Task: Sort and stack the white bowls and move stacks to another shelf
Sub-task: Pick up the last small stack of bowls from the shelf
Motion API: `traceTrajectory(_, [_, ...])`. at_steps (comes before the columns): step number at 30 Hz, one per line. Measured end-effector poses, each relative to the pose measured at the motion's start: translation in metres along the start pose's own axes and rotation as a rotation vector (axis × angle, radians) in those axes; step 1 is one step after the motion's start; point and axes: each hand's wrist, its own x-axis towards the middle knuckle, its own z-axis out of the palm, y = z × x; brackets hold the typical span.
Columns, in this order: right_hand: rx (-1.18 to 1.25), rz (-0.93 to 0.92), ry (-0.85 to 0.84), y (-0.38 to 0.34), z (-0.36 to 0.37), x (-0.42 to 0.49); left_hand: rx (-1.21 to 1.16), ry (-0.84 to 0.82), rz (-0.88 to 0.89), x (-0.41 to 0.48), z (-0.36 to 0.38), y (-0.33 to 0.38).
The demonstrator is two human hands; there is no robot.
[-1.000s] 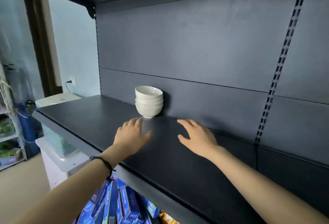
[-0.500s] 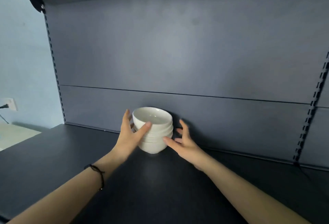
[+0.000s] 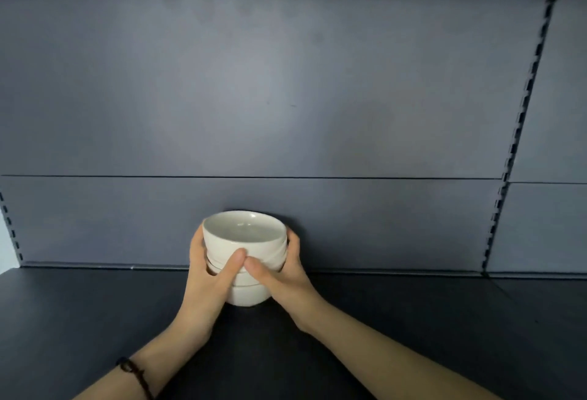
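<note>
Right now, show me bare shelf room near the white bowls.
Bare dark shelf lies left of the left hand and right of the right hand, to the slotted upright. Crowded: both hands grip the stacked white ceramic bowls near the grey back panel.

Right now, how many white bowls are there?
4: round white ceramic bowls in one stack on the dark shelf, between left hand and right hand; fingers may hide another.
</note>
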Motion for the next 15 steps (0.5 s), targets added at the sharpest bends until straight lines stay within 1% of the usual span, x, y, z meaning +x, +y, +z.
traceTrajectory(7, [0.02,-0.04,0.068,-0.027,-0.033,-0.034,-0.029,-0.074,0.015,-0.017,0.042,0.026])
traceTrajectory(15, [-0.026,-0.09,0.178,-0.087,-0.127,-0.118,-0.112,-0.202,0.034,-0.069,0.151,0.061])
